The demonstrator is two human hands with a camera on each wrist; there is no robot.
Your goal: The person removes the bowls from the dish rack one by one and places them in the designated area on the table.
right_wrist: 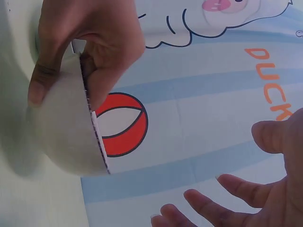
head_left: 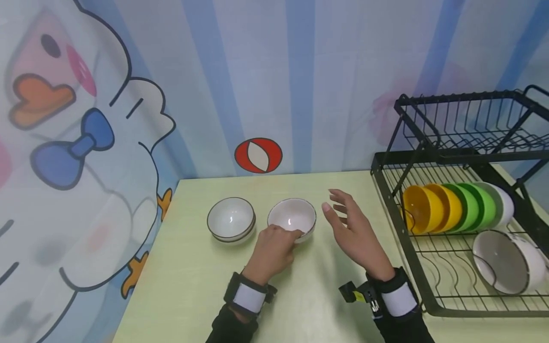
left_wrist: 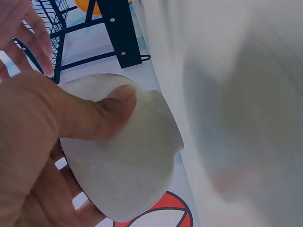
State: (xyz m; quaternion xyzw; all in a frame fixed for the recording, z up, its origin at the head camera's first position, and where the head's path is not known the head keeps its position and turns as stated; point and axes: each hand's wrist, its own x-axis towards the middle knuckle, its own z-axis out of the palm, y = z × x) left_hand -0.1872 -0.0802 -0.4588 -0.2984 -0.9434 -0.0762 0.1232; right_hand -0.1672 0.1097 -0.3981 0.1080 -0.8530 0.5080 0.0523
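Note:
My left hand (head_left: 273,252) pinches the near rim of a white bowl (head_left: 292,213) with a thin dark edge. In the left wrist view the thumb (left_wrist: 111,111) lies along the bowl's outer side, with the other fingers at the rim. My right hand (head_left: 358,233) is held apart, to the right of that bowl, its fingers spread and nothing in them. Left of the gripped bowl stands a stack of similar white bowls (head_left: 230,219). The right wrist view shows the gripped bowl (right_wrist: 68,123) from the side, over the table.
A black two-tier dish rack (head_left: 396,247) occupies the right side of the table (head_left: 184,286). Its lower tier holds yellow bowls (head_left: 418,209), green bowls (head_left: 465,207), a white bowl (head_left: 503,205) and a larger white bowl (head_left: 502,262) lying tilted. A printed curtain (head_left: 334,95) hangs behind.

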